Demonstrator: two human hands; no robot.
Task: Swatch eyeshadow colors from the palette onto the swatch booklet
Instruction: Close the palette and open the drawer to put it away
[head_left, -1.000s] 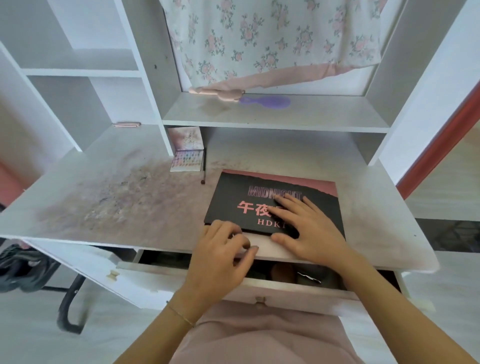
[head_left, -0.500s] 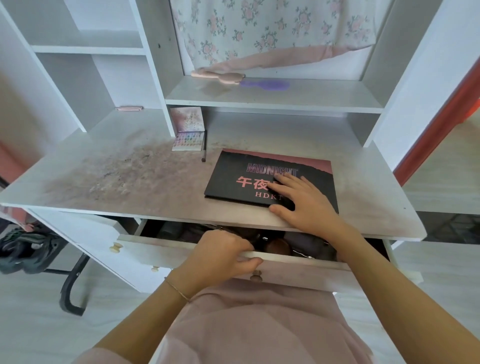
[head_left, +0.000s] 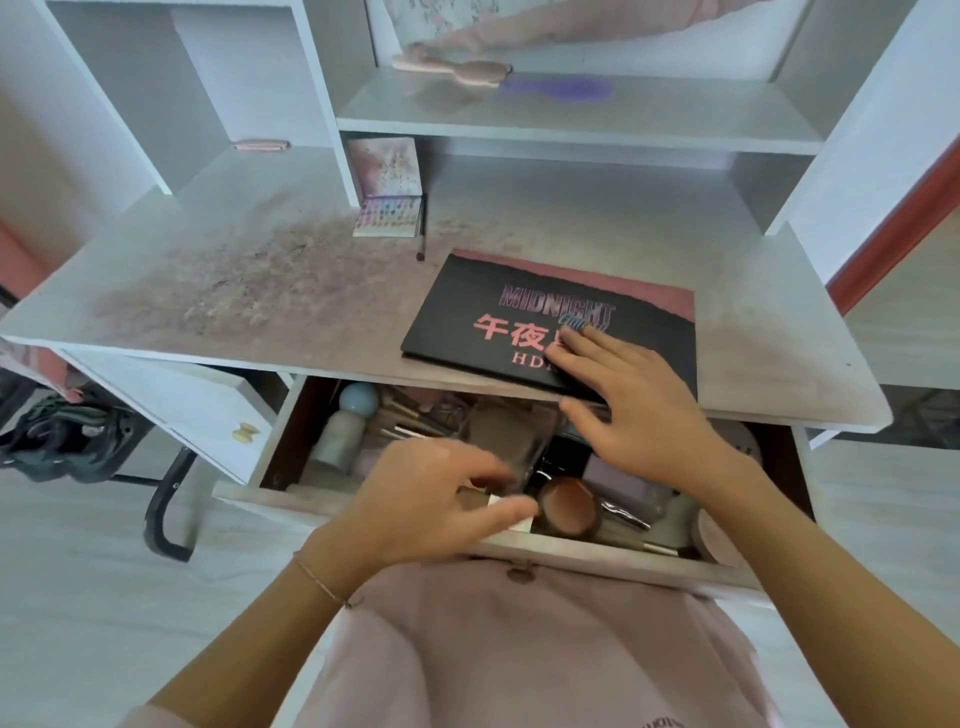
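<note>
A black and pink booklet (head_left: 519, 317) marked MIDNIGHT lies closed near the desk's front edge. My right hand (head_left: 634, 400) rests flat on its near right corner, fingers straight. A small open eyeshadow palette (head_left: 387, 215) with many coloured pans stands against the shelf upright at the back, a thin brush (head_left: 422, 234) beside it. My left hand (head_left: 431, 499) hovers blurred over the open drawer (head_left: 597, 556), fingers loosely curled just above the things inside; I cannot tell whether it holds anything.
The drawer holds a blue-capped bottle (head_left: 348, 421), brushes, a round brown powder brush (head_left: 566, 506) and other cosmetics. A pink hairbrush (head_left: 452, 67) and a purple comb (head_left: 561, 88) lie on the upper shelf. The stained desk top (head_left: 234, 280) stretches left.
The drawer has come out much farther, pulled by my left hand, which has left its front edge and now sits over the contents. My right hand stays on the booklet.
</note>
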